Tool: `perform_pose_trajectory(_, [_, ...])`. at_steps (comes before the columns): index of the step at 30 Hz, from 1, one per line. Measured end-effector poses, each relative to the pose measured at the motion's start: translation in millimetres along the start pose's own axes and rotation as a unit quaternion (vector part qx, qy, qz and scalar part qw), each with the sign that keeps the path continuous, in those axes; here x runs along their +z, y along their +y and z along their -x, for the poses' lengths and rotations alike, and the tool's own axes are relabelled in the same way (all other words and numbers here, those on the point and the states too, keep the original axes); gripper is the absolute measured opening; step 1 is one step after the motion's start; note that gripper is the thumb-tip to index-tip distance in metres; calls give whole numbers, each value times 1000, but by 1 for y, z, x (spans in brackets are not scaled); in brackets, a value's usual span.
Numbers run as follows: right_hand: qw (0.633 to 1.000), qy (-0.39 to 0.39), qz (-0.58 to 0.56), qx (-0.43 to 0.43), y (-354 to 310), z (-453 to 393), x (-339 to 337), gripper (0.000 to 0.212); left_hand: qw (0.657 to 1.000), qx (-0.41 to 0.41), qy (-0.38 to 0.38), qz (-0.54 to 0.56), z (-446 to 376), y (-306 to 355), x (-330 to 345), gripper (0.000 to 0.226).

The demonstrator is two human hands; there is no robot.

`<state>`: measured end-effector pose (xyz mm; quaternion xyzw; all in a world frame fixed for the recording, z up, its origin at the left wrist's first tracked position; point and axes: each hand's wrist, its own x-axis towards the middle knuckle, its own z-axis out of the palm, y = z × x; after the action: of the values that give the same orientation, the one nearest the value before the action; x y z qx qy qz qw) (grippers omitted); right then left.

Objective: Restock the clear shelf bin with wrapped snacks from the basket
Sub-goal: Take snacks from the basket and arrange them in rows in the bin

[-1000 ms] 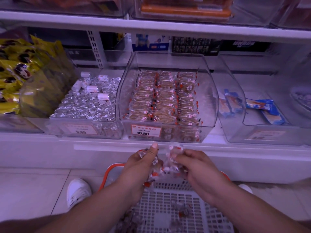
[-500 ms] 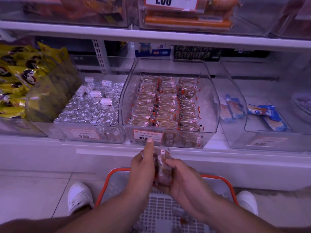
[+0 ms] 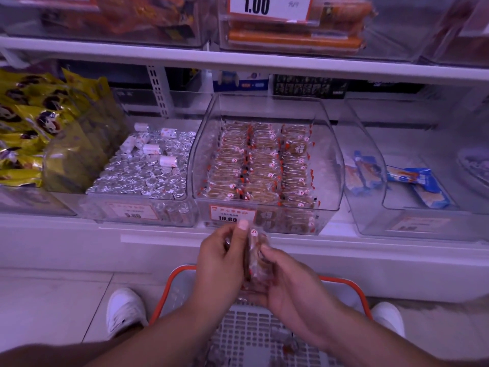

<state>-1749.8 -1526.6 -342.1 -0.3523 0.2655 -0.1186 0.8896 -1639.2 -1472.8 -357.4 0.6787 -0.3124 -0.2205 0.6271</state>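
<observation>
A small stack of wrapped snacks (image 3: 257,256), brown cookies in clear wrappers with red marks, is squeezed upright between my two hands. My left hand (image 3: 221,256) grips its left side with the thumb up. My right hand (image 3: 287,282) cups it from the right and below. The stack hangs just below the front of the clear shelf bin (image 3: 328,160), which holds three rows of the same snacks. Beneath my hands stands the basket (image 3: 344,283) with an orange rim and white grid floor, with a few loose snacks (image 3: 287,343) in it.
A bin of silver foil pieces (image 3: 148,173) is left of the target bin, with yellow bags (image 3: 29,128) further left. A nearly bare clear bin with blue packets (image 3: 418,181) is on the right. An upper shelf (image 3: 238,62) overhangs. My white shoes (image 3: 123,311) flank the basket.
My hands pressed the loose snacks together into a tight upright stack and lifted it slightly toward the bin front. The view tilted a little downward.
</observation>
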Motion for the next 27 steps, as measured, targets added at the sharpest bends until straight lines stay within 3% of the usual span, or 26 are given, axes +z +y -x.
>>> perform_pose_trajectory(6, [996, 54, 60, -36, -5, 3, -2, 44, 992, -109, -62, 3, 2, 1, 4, 55])
perform_pose_trajectory(10, [983, 86, 135, -85, -7, 0, -3, 24, 988, -124, -88, 14, 4, 6, 6, 69])
perform_pose_trajectory(12, [949, 109, 245, -167, -9, -1, -4, 24, 987, -135, -87, 25, 6, 9, 7, 68])
perform_pose_trajectory(15, [870, 133, 374, -293, -10, 1, -5, 38, 952, -233, -86, 177, 7, 20, 9, 75])
perform_pose_trajectory(18, [800, 133, 512, -282, 0, 0, -6, 78, 923, -260, -119, 259, 5, 28, 8, 72])
perform_pose_trajectory(20, [748, 99, 586, -296, 6, -1, -4, 82, 932, -250, -119, 235, 6, 29, 9, 70])
perform_pose_trajectory(22, [689, 79, 665, -280, 7, -1, -1, 80, 943, -239, -71, 221, 7, 26, 12, 65])
perform_pose_trajectory(24, [624, 83, 732, -261, 4, -2, 2, 81, 938, -240, -39, 246, 7, 26, 14, 36])
perform_pose_trajectory(25, [620, 81, 737, -257, 2, -2, 3, 82, 936, -238, -30, 259, 8, 27, 14, 27])
perform_pose_trajectory(27, [676, 68, 686, -260, -4, -2, 7, 88, 931, -222, -20, 288, 7, 29, 14, 29])
